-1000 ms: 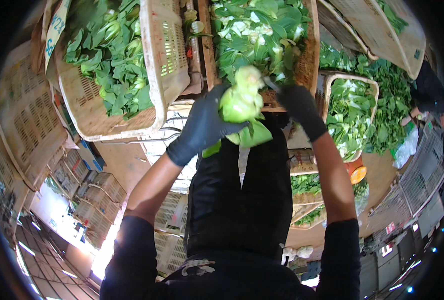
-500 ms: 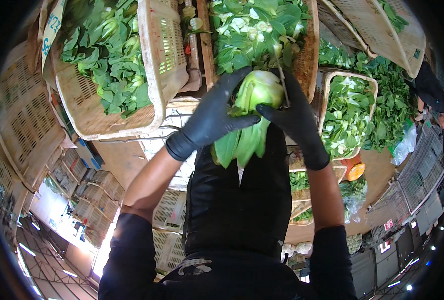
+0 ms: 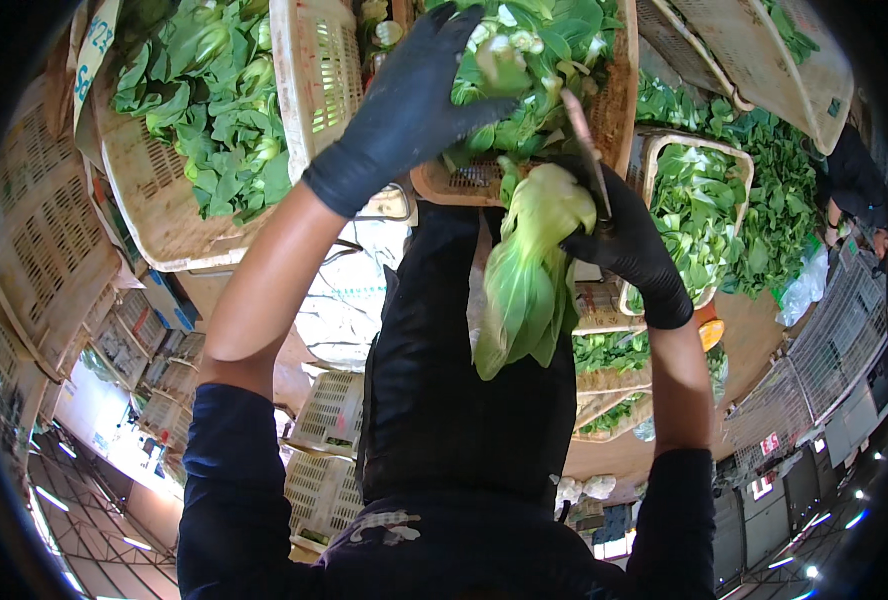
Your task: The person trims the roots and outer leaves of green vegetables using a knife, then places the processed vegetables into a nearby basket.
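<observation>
In black gloves, my right hand (image 3: 629, 235) is closed around a head of bok choy (image 3: 539, 260) and also holds a knife (image 3: 586, 150). The bok choy hangs base up, its pale green leaves pointing down toward my body. The knife blade rises past the bok choy's base, pointing away from me. My left hand (image 3: 414, 100) is stretched over the near left side of the middle crate (image 3: 619, 115), its fingers apart. Just beside its fingers is a blurred pale green piece (image 3: 504, 68). Leaves and white trimmings (image 3: 554, 45) fill that crate.
At left stands a large crate (image 3: 189, 258) of bok choy. To the right, a smaller crate (image 3: 654, 165) holds more greens, with loose leafy heaps (image 3: 779, 210) beside it. A co-worker's arm (image 3: 864, 190) shows at far right. Stacked crates (image 3: 329, 410) stand behind my legs.
My left hand has left the bok choy and moved up and left over the middle crate. The right hand has drawn the bok choy and knife nearer and to the right.
</observation>
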`<state>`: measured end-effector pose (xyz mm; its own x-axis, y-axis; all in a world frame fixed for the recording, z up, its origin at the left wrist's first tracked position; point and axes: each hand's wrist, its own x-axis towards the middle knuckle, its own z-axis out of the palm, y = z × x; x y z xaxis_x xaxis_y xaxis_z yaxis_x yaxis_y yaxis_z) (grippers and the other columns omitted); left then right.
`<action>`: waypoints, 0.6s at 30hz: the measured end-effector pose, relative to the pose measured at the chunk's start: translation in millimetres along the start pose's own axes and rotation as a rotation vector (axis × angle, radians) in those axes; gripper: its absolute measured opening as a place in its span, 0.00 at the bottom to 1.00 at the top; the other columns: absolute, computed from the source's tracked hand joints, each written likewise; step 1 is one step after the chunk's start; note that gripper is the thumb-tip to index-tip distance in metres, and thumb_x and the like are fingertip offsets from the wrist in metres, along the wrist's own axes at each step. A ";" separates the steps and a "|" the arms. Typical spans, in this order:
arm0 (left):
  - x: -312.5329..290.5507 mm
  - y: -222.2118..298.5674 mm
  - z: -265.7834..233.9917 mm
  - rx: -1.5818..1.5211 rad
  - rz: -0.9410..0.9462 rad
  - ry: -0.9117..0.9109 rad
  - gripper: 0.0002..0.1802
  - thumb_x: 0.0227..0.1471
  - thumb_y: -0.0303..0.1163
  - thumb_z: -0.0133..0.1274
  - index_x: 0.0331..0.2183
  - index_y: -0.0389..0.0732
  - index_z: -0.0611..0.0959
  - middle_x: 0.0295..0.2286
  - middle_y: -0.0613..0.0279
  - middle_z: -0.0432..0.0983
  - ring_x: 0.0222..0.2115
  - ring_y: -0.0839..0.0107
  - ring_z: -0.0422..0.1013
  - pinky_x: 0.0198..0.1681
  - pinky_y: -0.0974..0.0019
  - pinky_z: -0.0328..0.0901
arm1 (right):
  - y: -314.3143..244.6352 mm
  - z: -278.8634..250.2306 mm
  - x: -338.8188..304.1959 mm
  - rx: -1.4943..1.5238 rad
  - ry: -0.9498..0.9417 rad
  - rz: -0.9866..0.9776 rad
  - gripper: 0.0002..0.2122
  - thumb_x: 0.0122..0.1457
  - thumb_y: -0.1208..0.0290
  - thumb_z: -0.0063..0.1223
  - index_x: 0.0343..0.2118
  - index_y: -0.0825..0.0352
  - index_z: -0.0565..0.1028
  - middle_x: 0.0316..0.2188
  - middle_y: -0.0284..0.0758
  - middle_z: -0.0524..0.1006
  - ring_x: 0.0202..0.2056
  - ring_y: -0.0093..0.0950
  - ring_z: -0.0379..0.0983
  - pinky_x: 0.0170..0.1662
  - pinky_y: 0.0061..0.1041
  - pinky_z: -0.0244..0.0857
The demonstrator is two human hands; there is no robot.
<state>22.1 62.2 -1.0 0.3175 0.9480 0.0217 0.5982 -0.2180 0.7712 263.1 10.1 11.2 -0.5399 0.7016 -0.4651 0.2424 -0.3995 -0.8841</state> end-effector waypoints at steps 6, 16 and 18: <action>-46.6 32.0 35.3 -0.104 -0.227 -0.317 0.44 0.33 0.47 0.63 0.48 0.34 0.64 0.42 0.46 0.67 0.42 0.55 0.66 0.45 0.61 0.61 | 6.6 20.5 9.9 -0.053 0.252 -0.058 0.28 0.43 0.69 0.60 0.49 0.68 0.62 0.41 0.41 0.70 0.42 0.30 0.68 0.43 0.26 0.63; -48.5 -0.2 19.7 -0.874 -0.411 -0.337 0.39 0.34 0.33 0.61 0.50 0.35 0.65 0.46 0.59 0.64 0.46 0.69 0.62 0.52 0.66 0.54 | -8.0 -13.8 19.4 -0.042 0.146 -0.017 0.25 0.45 0.69 0.59 0.47 0.68 0.66 0.38 0.38 0.73 0.39 0.26 0.69 0.42 0.26 0.64; -51.0 -4.1 17.1 -1.165 -0.507 -0.382 0.34 0.39 0.35 0.57 0.49 0.33 0.66 0.45 0.58 0.66 0.46 0.70 0.63 0.52 0.67 0.54 | -15.9 -18.7 25.2 0.118 0.032 0.084 0.22 0.46 0.69 0.59 0.45 0.68 0.68 0.37 0.35 0.73 0.38 0.22 0.68 0.41 0.24 0.63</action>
<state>16.1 10.8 -16.1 0.5479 0.6988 -0.4599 -0.2053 0.6453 0.7359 260.7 45.2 12.7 -0.4955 0.6803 -0.5401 0.1884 -0.5227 -0.8314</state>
